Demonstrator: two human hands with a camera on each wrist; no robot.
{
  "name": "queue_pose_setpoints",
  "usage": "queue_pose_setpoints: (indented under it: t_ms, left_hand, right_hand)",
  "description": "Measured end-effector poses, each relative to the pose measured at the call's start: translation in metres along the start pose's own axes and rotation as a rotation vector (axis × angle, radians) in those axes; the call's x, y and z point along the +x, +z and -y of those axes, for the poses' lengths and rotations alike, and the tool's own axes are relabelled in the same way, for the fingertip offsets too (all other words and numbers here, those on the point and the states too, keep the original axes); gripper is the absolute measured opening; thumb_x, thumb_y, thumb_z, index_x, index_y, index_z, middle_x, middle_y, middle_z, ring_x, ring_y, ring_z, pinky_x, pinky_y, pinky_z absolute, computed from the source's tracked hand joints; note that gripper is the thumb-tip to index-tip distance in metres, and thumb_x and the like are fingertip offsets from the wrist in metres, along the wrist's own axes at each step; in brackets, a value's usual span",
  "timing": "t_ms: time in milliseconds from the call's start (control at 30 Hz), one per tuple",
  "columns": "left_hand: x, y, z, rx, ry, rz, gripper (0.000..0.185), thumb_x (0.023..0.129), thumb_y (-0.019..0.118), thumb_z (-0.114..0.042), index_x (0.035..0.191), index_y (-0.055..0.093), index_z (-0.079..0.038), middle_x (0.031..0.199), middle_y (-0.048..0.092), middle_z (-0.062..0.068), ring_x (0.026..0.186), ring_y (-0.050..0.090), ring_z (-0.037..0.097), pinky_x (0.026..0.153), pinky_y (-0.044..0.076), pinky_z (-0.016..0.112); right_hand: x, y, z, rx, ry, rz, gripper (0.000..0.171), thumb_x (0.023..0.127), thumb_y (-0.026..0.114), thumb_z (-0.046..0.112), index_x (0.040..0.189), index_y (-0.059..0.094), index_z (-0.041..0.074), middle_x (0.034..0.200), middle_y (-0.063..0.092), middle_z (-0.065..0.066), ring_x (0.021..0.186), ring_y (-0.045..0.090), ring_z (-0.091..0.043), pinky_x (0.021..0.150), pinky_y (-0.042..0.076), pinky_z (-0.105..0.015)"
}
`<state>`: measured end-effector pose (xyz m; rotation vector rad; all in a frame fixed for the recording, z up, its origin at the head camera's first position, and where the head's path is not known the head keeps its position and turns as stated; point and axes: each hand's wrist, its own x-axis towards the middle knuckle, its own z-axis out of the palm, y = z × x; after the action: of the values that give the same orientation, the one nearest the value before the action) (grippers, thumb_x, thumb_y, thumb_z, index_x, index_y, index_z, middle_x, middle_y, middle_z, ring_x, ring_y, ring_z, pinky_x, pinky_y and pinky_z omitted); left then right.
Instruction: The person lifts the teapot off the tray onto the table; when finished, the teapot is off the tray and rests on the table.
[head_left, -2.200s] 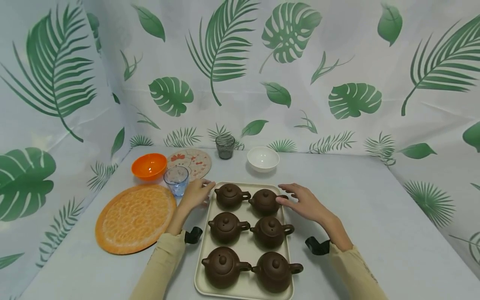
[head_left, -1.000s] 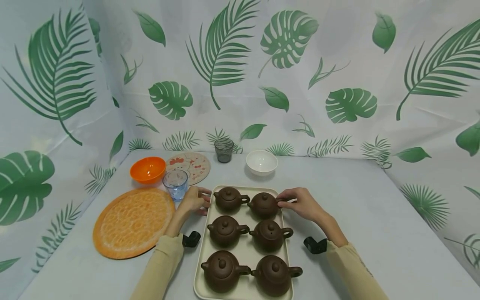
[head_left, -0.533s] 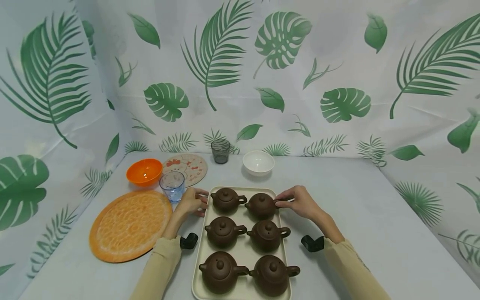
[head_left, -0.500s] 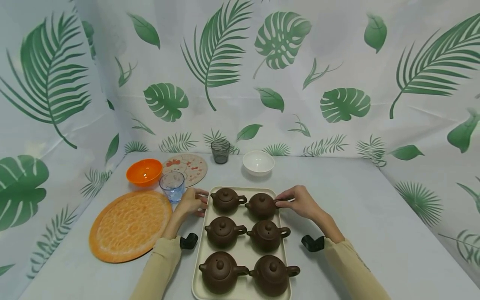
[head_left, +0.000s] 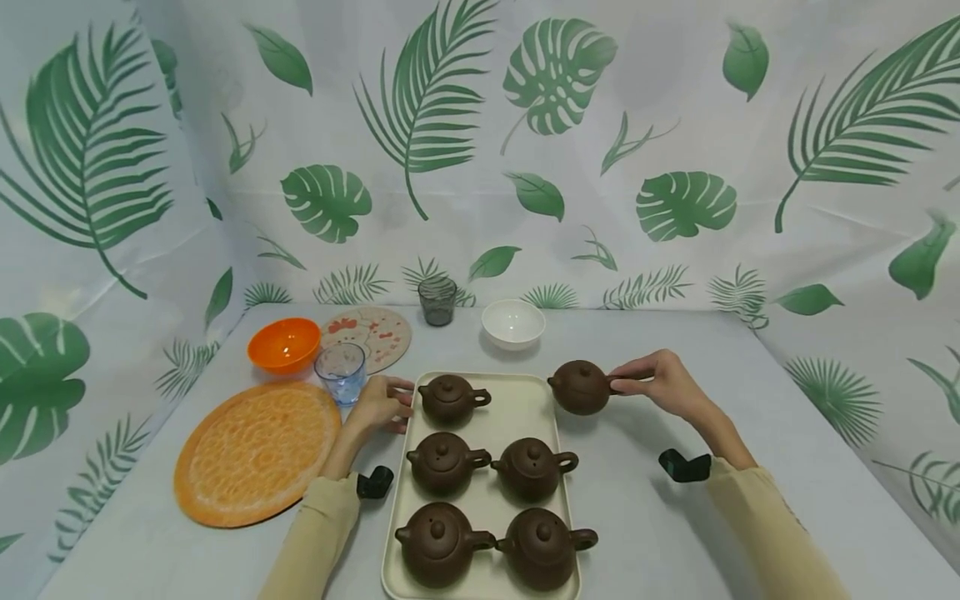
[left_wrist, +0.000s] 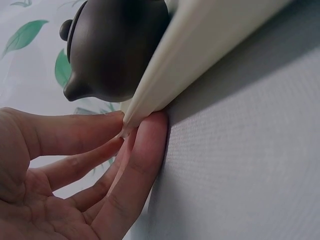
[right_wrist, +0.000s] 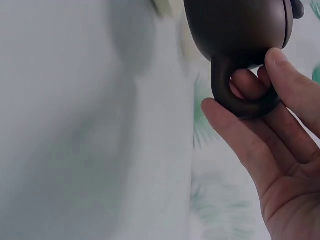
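A cream tray [head_left: 523, 398] holds several brown teapots, among them the far-left one [head_left: 448, 398]. My right hand [head_left: 654, 386] pinches the handle [right_wrist: 239, 98] of one more brown teapot [head_left: 579, 387] and holds it above the table just right of the tray's far corner. In the right wrist view a finger passes through the handle loop and the thumb presses on its outer side. My left hand [head_left: 380, 403] rests against the tray's far-left corner [left_wrist: 150, 102], with straight fingers [left_wrist: 135, 165] touching the rim beside the far-left teapot [left_wrist: 112, 47].
An orange textured round plate [head_left: 255, 451] lies left of the tray. Behind it stand a blue glass [head_left: 341, 372], an orange bowl [head_left: 283, 343], a patterned mat [head_left: 367, 335], a dark glass [head_left: 437, 300] and a white bowl [head_left: 513, 322]. Leaf-print cloth walls in the table.
My right hand has lifted the far-right teapot off the tray and carried it to the right, past the tray's edge. The left hand stays at the tray's far-left corner.
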<state>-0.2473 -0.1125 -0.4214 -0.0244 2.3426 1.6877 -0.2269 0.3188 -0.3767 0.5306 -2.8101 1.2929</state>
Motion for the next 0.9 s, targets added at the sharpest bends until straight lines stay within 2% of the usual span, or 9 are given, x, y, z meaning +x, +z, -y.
queue_pose_setpoints:
  t_ms: [167, 333, 667, 900]
  left_hand:
    - [0.000, 0.000, -0.002, 0.005, 0.000, -0.001, 0.042, 0.078, 0.060, 0.017, 0.120, 0.059, 0.010, 0.089, 0.062, 0.017, 0.065, 0.059, 0.016, 0.052, 0.058, 0.030]
    - [0.000, 0.001, -0.003, 0.003, 0.003, -0.003, 0.042, 0.077, 0.060, 0.017, 0.119, 0.059, 0.011, 0.088, 0.062, 0.016, 0.065, 0.059, 0.016, 0.051, 0.058, 0.029]
    - [-0.001, 0.002, -0.001, -0.012, 0.006, -0.021, 0.042, 0.077, 0.058, 0.018, 0.118, 0.059, 0.011, 0.087, 0.061, 0.015, 0.062, 0.057, 0.016, 0.049, 0.057, 0.028]
    - [-0.002, 0.001, -0.001, -0.014, 0.009, -0.024, 0.043, 0.076, 0.058, 0.018, 0.118, 0.059, 0.011, 0.087, 0.061, 0.016, 0.061, 0.058, 0.016, 0.049, 0.057, 0.028]
  right_hand:
    - [-0.016, -0.032, -0.021, -0.039, 0.063, -0.007, 0.026, 0.089, 0.067, 0.011, 0.106, 0.070, -0.009, 0.099, 0.071, -0.020, 0.080, 0.070, -0.011, 0.071, 0.054, -0.021]
    - [-0.032, -0.052, -0.043, -0.058, 0.114, 0.006, 0.029, 0.090, 0.066, 0.012, 0.108, 0.068, -0.010, 0.101, 0.070, -0.020, 0.082, 0.069, -0.007, 0.073, 0.054, -0.019]
    - [-0.048, -0.075, -0.072, -0.137, 0.144, -0.009, 0.031, 0.089, 0.067, 0.014, 0.109, 0.068, -0.009, 0.100, 0.071, -0.016, 0.082, 0.067, -0.002, 0.071, 0.052, -0.017]
    - [-0.052, -0.079, -0.080, -0.118, 0.171, -0.002, 0.035, 0.090, 0.067, 0.017, 0.111, 0.066, -0.012, 0.100, 0.071, -0.016, 0.082, 0.068, -0.003, 0.071, 0.051, -0.015]
